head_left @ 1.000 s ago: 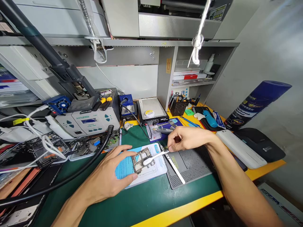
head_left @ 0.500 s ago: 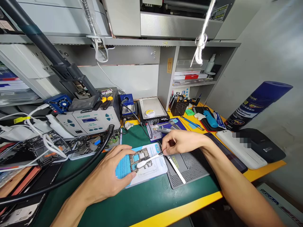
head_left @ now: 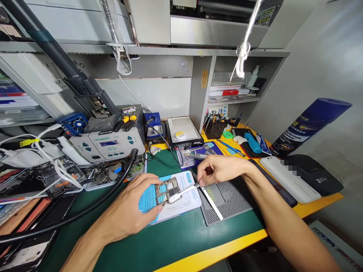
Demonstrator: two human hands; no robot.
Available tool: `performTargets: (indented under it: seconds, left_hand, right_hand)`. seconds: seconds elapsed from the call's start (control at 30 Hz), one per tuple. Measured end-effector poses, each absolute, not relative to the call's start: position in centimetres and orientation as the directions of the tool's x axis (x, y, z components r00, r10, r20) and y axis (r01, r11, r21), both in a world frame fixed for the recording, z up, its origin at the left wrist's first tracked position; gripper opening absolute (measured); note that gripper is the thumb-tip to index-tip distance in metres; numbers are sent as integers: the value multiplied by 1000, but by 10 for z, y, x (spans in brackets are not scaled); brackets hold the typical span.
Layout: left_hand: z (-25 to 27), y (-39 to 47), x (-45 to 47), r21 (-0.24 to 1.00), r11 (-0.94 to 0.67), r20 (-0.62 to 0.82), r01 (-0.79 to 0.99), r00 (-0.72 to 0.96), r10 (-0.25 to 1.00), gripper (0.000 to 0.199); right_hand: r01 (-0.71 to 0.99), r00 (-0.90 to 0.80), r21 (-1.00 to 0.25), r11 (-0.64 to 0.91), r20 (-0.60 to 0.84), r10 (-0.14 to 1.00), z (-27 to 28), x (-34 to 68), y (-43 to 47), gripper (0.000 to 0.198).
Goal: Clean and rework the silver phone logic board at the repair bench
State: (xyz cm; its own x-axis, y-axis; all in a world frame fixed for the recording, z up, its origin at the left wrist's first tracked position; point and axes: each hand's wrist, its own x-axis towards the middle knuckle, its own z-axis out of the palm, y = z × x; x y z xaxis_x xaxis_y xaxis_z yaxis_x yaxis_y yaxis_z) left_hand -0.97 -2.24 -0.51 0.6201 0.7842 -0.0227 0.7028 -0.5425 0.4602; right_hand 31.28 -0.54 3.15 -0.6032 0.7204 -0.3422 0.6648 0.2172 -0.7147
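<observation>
A phone circuit board (head_left: pixel 165 187) lies on a blue and white printed pad (head_left: pixel 190 196). My left hand (head_left: pixel 138 200) grips the board by its edges, thumb at the near side and fingers at the far side. Pinched in my right hand (head_left: pixel 212 170) is a cotton swab (head_left: pixel 184 191) with a thick white head and a dark end near the fingers. The swab's head rests at the board's right part, near its lower corner. White tweezers (head_left: pixel 212 204) lie on a grey perforated mat (head_left: pixel 238 194), just below my right hand.
A black hose (head_left: pixel 93 207) curves across the left from a hot-air station (head_left: pixel 109 143). Boards in trays and white cables crowd that side. Behind are a soldering iron stand (head_left: pixel 154 128) and a flat heating plate (head_left: pixel 184 130). A spray can (head_left: pixel 309 126) stands at right.
The swab's head has shifted slightly to the right along the board, and my right hand has moved a little right with it. My left hand keeps its hold.
</observation>
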Motion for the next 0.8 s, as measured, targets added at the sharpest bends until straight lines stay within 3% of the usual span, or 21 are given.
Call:
performTargets:
  seconds: [0.3, 0.6, 0.8]
  left_hand:
    - [-4, -21, -8, 468, -553, 0, 689, 626, 780, 42]
    - [-6, -21, -11, 488, -558, 6, 671, 637, 771, 42]
    - [-2, -22, -9, 481, -555, 1, 679, 633, 774, 42]
  right_hand:
    - [668, -552, -720, 188, -310, 774, 36, 321, -2, 17]
    - [655, -590, -738, 162, -366, 719, 31, 320, 0, 20]
    - [664, -560, -736, 135, -369, 742, 33, 331, 4, 22]
